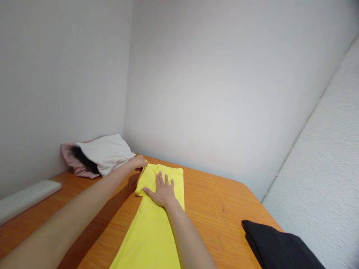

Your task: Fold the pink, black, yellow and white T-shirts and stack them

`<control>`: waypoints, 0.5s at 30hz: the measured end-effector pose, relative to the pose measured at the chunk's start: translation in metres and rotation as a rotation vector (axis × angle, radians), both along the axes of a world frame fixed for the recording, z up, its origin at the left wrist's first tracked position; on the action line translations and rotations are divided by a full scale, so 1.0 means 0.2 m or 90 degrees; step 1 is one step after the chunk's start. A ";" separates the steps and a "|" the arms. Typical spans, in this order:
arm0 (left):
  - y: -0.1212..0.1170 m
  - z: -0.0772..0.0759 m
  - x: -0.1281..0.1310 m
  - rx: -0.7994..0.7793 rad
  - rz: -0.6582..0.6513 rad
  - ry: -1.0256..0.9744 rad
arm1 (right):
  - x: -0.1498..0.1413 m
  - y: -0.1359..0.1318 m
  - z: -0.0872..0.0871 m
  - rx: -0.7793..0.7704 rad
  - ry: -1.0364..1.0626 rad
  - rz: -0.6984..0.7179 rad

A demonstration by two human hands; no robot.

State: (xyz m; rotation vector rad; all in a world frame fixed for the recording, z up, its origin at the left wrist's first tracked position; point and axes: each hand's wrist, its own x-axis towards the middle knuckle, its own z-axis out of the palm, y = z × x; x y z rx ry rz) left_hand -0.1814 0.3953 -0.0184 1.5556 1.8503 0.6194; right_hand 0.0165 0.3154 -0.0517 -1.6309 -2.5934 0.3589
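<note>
Head: yellow cloth (153, 224) under right hand (164, 192)

1 long yellow cloth (148, 235) lies flat on the wooden table (215, 198), its far-left part apparently folded over.

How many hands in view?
2: bare left hand holding the far left edge of the long yellow cloth; bare right hand spread flat on it.

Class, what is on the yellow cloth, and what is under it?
The right hand lies on the yellow cloth, hiding part of it. The orange table shows around the cloth's edges; anything directly beneath is covered.
</note>
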 end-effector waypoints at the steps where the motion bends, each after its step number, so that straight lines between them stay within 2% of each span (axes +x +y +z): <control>1: 0.02 0.01 0.04 -0.011 -0.003 -0.032 | 0.00 0.00 0.00 0.002 0.005 -0.001; 4: 0.04 0.02 0.19 -0.013 -0.044 -0.140 | 0.01 -0.01 0.01 0.010 0.018 0.011; 8: -0.03 -0.04 0.34 0.030 -0.128 -0.268 | 0.02 -0.01 0.02 0.031 0.036 0.053; 11: -0.10 -0.09 0.35 0.072 -0.182 -0.313 | 0.04 -0.01 0.02 0.054 0.061 0.078; 15: -0.16 -0.13 0.35 0.113 -0.236 -0.267 | 0.04 -0.01 0.04 0.069 0.085 0.089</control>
